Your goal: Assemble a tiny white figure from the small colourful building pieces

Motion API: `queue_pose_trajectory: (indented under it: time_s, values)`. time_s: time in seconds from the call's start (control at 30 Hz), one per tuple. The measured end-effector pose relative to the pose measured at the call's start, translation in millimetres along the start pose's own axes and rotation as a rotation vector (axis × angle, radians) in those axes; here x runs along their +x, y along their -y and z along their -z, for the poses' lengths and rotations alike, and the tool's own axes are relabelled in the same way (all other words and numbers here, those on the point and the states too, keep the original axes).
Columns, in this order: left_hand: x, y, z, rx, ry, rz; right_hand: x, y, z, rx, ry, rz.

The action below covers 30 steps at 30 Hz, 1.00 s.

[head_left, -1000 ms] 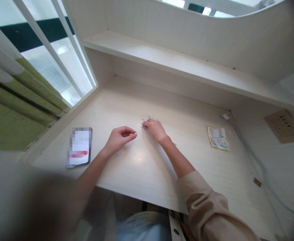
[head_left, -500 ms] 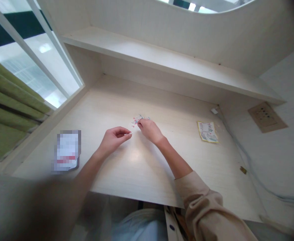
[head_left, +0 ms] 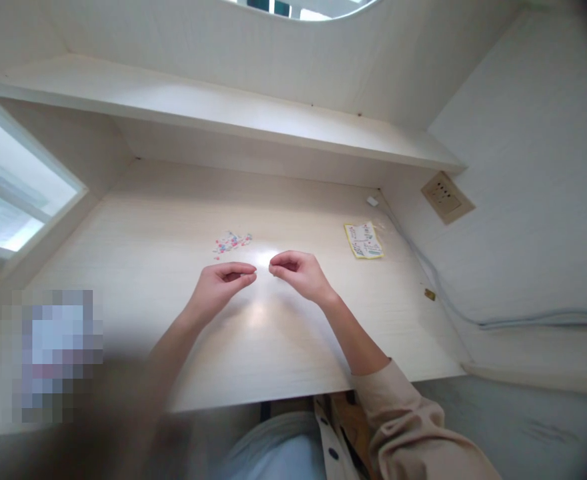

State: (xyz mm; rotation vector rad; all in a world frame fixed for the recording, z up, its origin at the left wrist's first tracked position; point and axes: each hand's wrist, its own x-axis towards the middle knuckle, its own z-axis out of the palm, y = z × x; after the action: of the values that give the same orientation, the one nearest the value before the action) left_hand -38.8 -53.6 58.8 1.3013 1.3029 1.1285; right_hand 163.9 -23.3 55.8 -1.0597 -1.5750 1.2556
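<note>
Just above the desk (head_left: pixel 293 353), my left hand (head_left: pixel 222 288) is pinched, thumb against fingertips; whatever it holds is too small to make out. Facing it across a narrow gap is my right hand (head_left: pixel 302 273), its fingertips also pressed together around something I cannot make out. Behind the hands lies a loose spread of tiny pink, blue and white beads (head_left: pixel 232 242), apart from both. Off to the right, a small printed card with a yellow border (head_left: pixel 363 241) lies flat on the desk.
A blurred-out flat object (head_left: pixel 58 350) lies at the left. A shelf (head_left: pixel 213 120) spans the back. Grey cables (head_left: pixel 438 287) run along the right wall below a socket plate (head_left: pixel 447 197). A small brown piece (head_left: pixel 429 294) lies near the cables.
My right hand has drawn back from the beads and now faces my left hand, fingertips close together. The camera has turned to the right, shifting the scene leftward.
</note>
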Motion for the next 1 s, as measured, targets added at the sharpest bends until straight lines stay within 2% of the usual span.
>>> queue_pose_trajectory:
  time_s: [0.2, 0.4, 0.6, 0.83, 1.0]
  values:
    - [6.3, -4.6, -26.3, -0.039, 0.066, 0.008, -12.3, -4.8, 18.2, 0.124, -0.07, 0.0]
    - [7.5, -4.4, -38.5, -0.11, 0.068, 0.082, -14.9, -14.9, 19.3, 0.145, -0.103, -0.008]
    - [6.1, -3.9, -43.8, -0.2, 0.04, 0.096, -19.8, -13.7, 14.6, 0.046, -0.104, 0.009]
    - [6.6, 0.2, -48.5, -0.358, 0.043, 0.127, -21.9, -8.5, 13.7, -0.128, -0.139, 0.176]
    - [6.8, -1.8, -53.0, -0.446, 0.045, 0.149, -22.5, -5.4, 13.7, -0.161, -0.129, 0.197]
